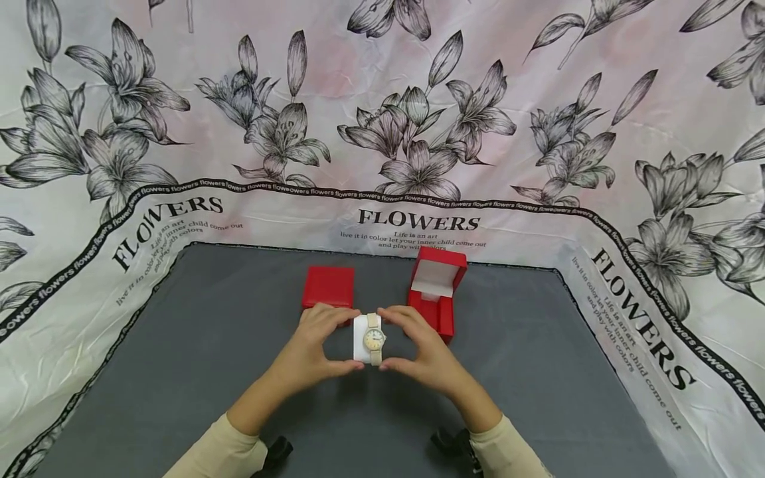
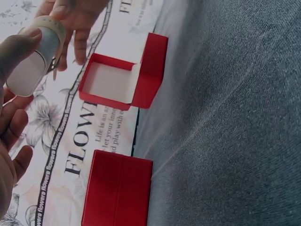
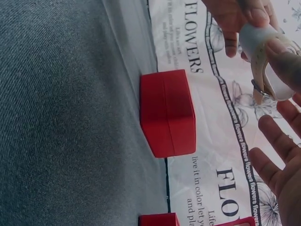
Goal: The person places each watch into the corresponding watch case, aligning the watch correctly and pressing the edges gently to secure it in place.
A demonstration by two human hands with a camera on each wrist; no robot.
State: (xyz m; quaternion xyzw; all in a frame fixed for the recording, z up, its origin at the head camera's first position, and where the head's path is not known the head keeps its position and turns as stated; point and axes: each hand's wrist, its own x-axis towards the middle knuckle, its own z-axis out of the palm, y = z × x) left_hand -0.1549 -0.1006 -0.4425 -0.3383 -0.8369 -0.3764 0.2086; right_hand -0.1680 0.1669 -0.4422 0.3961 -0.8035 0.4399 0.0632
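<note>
A wristwatch (image 1: 374,339) with a cream strap and a pale round dial is looped around a white watch cushion (image 1: 360,348). My left hand (image 1: 307,348) pinches the cushion's left end between thumb and fingers. On the opposite end, my right hand (image 1: 430,348) pinches it beside the watch, its thumb on the strap (image 3: 258,70) in the right wrist view. Both hands hold the cushion up above the table, dial facing the head camera. The strap's buckle hangs under the cushion in the right wrist view.
Behind my right hand an open red box (image 1: 447,322) with a white-lined lid stands on the grey cloth (image 1: 227,332). A closed red box (image 1: 329,287) sits behind my left hand. Flower-printed fabric (image 1: 418,119) rises at the back and sides.
</note>
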